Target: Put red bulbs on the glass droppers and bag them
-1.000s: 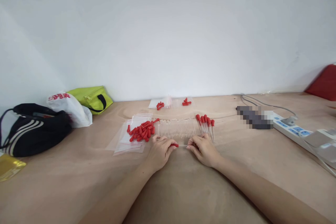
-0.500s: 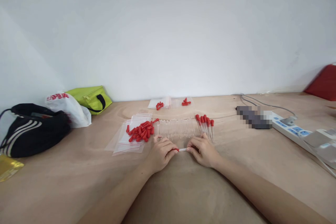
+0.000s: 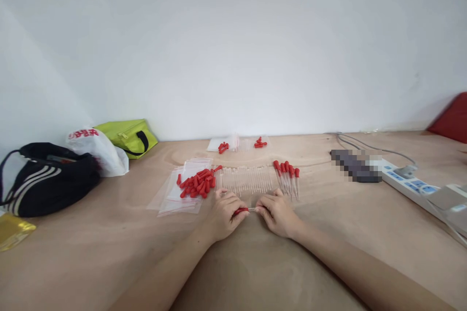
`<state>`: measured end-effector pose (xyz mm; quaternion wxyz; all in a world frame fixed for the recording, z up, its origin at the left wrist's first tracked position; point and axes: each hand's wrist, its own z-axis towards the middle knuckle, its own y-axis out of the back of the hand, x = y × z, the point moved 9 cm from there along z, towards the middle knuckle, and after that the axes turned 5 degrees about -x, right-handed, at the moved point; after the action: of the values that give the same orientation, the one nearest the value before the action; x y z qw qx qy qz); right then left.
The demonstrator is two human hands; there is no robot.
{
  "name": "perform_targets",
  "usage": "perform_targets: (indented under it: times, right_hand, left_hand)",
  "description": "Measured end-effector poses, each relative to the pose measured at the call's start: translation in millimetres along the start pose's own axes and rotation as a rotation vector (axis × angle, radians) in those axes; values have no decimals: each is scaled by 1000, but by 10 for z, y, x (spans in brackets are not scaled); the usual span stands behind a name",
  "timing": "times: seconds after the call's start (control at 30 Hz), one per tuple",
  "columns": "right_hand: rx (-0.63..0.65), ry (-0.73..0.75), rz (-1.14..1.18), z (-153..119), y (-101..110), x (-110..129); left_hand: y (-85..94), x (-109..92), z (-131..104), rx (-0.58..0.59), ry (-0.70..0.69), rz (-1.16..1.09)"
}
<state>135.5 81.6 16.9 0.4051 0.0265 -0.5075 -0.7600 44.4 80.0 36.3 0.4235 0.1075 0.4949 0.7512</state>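
Between thumb and fingers, my left hand point(image 3: 226, 215) pinches a red rubber bulb point(image 3: 241, 211). A thin clear tube point(image 3: 252, 209) runs from the bulb to the fingertips of my right hand point(image 3: 278, 214), which grips it. Beyond my hands lies a row of clear tubes point(image 3: 248, 180). Left of the row, a heap of red bulbs point(image 3: 197, 183) rests on clear zip bags point(image 3: 171, 199). To its right are several tubes with red bulbs fitted point(image 3: 286, 170), lying side by side.
Near the wall, small bags with red bulbs point(image 3: 239, 144) lie on the table point(image 3: 109, 262). At left are a black bag point(image 3: 47, 180), a white bag point(image 3: 98, 153) and a green bag point(image 3: 127, 136). At right sit a dark blurred object point(image 3: 355, 166), a power strip point(image 3: 404, 180) and cables.
My right hand has moved slightly left, closer to my left hand, and less of the tube shows between them. More of the red bulb is visible. The view has shifted slightly.
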Motion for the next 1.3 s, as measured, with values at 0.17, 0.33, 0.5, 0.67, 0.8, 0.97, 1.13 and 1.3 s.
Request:
perform_targets:
  times: [0.17,0.33,0.5,0.67,0.8,0.97,1.13,1.3]
  right_hand:
    - [10,-4,-1,17,-26,7]
    - [19,35,-37,55,43,12]
    - [30,154,-190,54,124,65]
    - [-58,-3,-296,59,219,-193]
    - [-234,-351,-375,89,405,-665]
    - [-208,-547,-488,215,401,-974]
    - [-122,-565,-497,296,335,-1005]
    - [-82,-583,-502,337,317,-995]
  left_hand:
    - [-22,-51,19,37,-17,9]
    - [49,-17,56,9,52,38]
    - [88,14,69,2,77,51]
    - [174,170,26,-144,180,136]
    - [113,233,8,-128,203,160]
    - [43,203,17,-57,179,123]
    - [158,307,-4,-162,300,233]
    - [428,554,-47,-357,441,412]
